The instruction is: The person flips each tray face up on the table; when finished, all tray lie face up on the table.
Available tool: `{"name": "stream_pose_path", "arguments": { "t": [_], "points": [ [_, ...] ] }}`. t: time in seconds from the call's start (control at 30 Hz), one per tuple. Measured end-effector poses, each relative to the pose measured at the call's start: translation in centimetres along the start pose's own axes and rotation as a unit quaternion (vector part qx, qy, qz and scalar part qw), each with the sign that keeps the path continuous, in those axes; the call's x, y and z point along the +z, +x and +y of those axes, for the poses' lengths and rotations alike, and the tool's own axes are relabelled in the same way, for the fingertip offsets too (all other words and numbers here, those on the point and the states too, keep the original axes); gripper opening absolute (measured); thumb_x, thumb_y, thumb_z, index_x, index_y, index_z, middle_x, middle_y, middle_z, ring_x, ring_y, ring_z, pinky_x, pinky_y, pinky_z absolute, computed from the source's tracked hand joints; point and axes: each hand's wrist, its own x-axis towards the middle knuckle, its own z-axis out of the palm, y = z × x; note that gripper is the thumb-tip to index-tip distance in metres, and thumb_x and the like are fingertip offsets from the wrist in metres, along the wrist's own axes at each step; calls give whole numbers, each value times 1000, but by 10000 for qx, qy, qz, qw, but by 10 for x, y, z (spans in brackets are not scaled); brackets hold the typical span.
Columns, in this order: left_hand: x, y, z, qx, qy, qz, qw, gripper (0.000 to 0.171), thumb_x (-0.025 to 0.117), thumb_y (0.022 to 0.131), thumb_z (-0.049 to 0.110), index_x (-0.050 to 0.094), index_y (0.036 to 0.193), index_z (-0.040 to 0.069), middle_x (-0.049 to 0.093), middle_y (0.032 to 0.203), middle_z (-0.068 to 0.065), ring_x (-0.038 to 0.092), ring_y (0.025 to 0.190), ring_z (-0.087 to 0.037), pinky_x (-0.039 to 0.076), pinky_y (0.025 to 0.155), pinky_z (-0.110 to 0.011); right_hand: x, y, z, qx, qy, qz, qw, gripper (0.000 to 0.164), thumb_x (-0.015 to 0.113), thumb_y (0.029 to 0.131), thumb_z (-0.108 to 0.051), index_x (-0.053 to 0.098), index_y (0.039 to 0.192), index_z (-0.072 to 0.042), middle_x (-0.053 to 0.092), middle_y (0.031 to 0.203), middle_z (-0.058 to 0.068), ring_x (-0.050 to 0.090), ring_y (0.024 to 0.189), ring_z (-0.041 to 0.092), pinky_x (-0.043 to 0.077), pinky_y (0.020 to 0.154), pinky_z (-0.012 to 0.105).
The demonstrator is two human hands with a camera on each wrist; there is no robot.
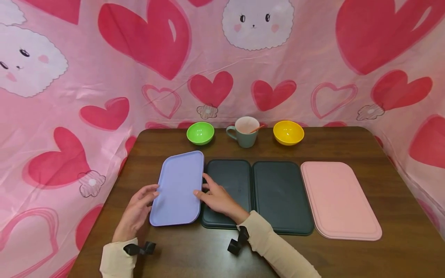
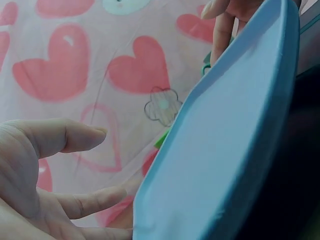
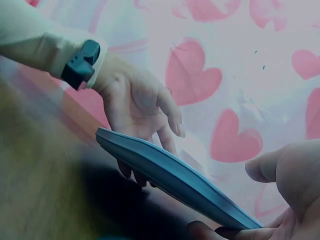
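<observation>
A lavender rectangular tray (image 1: 178, 189) lies between the two hands at the left of the table, slightly turned, its right side over the edge of a black tray (image 1: 227, 193). In the left wrist view the left hand (image 1: 137, 206) touches the lavender tray's side with extended fingers; its thumb stands apart. The right hand (image 1: 219, 197) is at the opposite side. Its fingers (image 3: 205, 231) reach under the tray edge in the right wrist view, with the thumb raised clear of the rim. A dark shadow shows beneath the tray there.
A second black tray (image 1: 283, 197) and a pink tray (image 1: 342, 200) lie rightward in a row. Along the back stand a green bowl (image 1: 200, 133), a grey-green mug (image 1: 246, 135) holding an orange stick, and a yellow bowl (image 1: 288, 133). A heart-patterned pink cloth (image 1: 306, 65) hangs behind.
</observation>
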Motion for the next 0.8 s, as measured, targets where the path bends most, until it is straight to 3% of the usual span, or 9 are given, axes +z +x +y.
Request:
{"name": "stream_pose_path", "arguments": {
  "t": [0.13,0.4,0.8],
  "points": [
    [-8,-1,-2,58,19,85,9999,17,55,101,18,64,114,25,52,119,11,42,117,-9,23,101,-43,9,2,-3,79,385,-170,9991,75,65,97,-31,28,158,-10,61,140,18,70,84,24,52,65,28],
    [-21,1,-2,244,68,272,9993,18,55,100,15,65,107,28,58,109,16,47,110,-4,22,99,-40,23,7,-5,221,925,-459,9944,73,64,97,-25,27,157,-4,59,140,21,66,79,14,57,70,36],
    [-37,4,3,280,550,337,9975,20,57,100,17,61,118,25,57,113,20,49,108,0,20,104,-41,35,15,-2,582,1267,-627,9882,70,63,97,-25,31,155,-3,60,137,19,69,84,21,58,69,34]
  ]
}}
